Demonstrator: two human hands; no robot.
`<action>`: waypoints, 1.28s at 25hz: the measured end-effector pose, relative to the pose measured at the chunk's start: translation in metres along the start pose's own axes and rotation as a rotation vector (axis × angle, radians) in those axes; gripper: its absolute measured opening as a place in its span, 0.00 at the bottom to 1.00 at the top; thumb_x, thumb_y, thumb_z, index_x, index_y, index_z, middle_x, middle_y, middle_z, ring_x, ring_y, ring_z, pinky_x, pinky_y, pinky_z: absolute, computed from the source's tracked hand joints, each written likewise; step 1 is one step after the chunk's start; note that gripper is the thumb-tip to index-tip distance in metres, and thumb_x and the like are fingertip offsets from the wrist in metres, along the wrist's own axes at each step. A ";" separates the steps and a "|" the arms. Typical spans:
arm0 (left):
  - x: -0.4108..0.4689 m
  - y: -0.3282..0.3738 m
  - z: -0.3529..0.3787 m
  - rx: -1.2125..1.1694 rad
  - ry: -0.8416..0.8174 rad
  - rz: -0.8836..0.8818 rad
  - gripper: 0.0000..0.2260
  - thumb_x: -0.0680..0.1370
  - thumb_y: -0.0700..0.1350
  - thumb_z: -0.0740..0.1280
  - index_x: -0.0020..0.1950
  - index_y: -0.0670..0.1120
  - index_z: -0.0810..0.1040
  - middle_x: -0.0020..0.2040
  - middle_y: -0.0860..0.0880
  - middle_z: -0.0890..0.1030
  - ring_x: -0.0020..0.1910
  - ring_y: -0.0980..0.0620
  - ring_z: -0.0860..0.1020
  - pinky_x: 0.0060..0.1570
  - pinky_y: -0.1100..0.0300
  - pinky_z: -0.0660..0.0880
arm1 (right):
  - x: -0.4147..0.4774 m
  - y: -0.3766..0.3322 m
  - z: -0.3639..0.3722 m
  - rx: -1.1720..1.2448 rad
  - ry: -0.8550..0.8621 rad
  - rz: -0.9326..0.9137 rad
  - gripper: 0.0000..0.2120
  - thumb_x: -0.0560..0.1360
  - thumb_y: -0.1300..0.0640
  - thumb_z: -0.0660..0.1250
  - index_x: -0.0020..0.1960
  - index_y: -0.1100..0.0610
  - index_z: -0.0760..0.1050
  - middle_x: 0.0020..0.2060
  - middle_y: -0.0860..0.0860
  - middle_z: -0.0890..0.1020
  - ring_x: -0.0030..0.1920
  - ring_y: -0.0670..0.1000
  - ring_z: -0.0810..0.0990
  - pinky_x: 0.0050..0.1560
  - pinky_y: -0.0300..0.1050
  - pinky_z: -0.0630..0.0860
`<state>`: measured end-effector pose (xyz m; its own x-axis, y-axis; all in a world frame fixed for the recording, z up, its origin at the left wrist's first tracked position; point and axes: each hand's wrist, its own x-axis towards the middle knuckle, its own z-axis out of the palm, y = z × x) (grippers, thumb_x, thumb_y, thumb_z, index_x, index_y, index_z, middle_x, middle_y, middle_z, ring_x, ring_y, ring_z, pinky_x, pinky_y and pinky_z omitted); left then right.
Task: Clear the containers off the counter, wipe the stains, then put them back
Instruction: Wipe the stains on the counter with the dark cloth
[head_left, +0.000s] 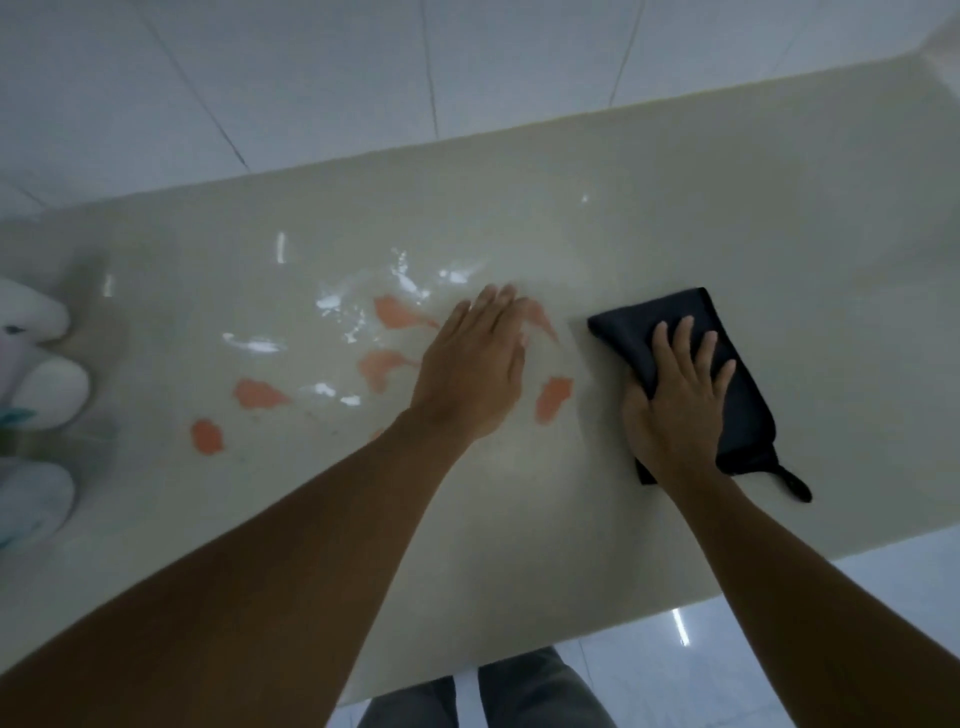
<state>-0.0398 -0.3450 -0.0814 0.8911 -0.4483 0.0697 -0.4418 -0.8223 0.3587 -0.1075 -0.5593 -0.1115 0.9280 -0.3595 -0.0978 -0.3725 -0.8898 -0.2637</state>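
Head view: looks straight down on a pale beige surface (675, 218) set against a white tiled wall (311, 78), with white floor tiles (779, 649) along the near edge.
Left hand (470, 374): lies flat, palm down, over the middle of the surface; its fingers (493, 306) are extended and held close together, gripping nothing. They look slightly blurred.
Right hand (675, 400): presses palm down on a dark cloth (691, 374), with its fingers (696, 348) spread wide over the fabric.
Cloth: folded into a rough rectangle, flat on the surface to the right of the stains, with a small loop (795, 483) sticking out at its near corner.
Stains (257, 394): several orange-pink blotches scattered left of and around the left hand; one sits between the two hands, another is partly covered by the left hand's fingertips. Shiny wet streaks (332, 301) lie among them.
Containers (41, 389): white rounded shapes with teal markings, bunched at the far left edge of the frame, well apart from the stains; cut off and blurred, so their exact form is unclear.
In the way: both forearms cross the near part of the surface, and the left one hides part of the stained patch.
Below: grey trouser legs (519, 696) show at the surface's near edge.
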 end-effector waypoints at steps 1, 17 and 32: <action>-0.010 -0.020 -0.005 0.027 0.019 -0.066 0.24 0.84 0.47 0.49 0.79 0.43 0.63 0.80 0.44 0.64 0.80 0.46 0.59 0.80 0.50 0.53 | 0.003 -0.019 0.005 0.017 -0.013 -0.032 0.42 0.71 0.41 0.43 0.82 0.56 0.55 0.82 0.56 0.52 0.82 0.61 0.46 0.80 0.62 0.39; -0.231 -0.238 -0.051 0.093 0.311 -0.446 0.23 0.82 0.39 0.53 0.76 0.35 0.65 0.76 0.35 0.67 0.77 0.38 0.64 0.78 0.46 0.60 | 0.062 -0.259 0.065 0.006 -0.155 -0.339 0.28 0.84 0.48 0.54 0.82 0.53 0.54 0.83 0.52 0.51 0.82 0.58 0.46 0.81 0.61 0.41; -0.247 -0.237 -0.045 0.114 0.303 -0.445 0.26 0.78 0.38 0.56 0.77 0.35 0.64 0.78 0.36 0.64 0.79 0.39 0.60 0.78 0.43 0.58 | 0.039 -0.308 0.069 -0.001 -0.142 -0.371 0.26 0.86 0.52 0.52 0.82 0.53 0.54 0.82 0.51 0.53 0.82 0.57 0.48 0.81 0.60 0.44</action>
<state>-0.1510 -0.0236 -0.1417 0.9771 0.0586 0.2048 -0.0086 -0.9499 0.3124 0.0437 -0.2796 -0.1006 0.9914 0.0288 -0.1274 -0.0116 -0.9521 -0.3056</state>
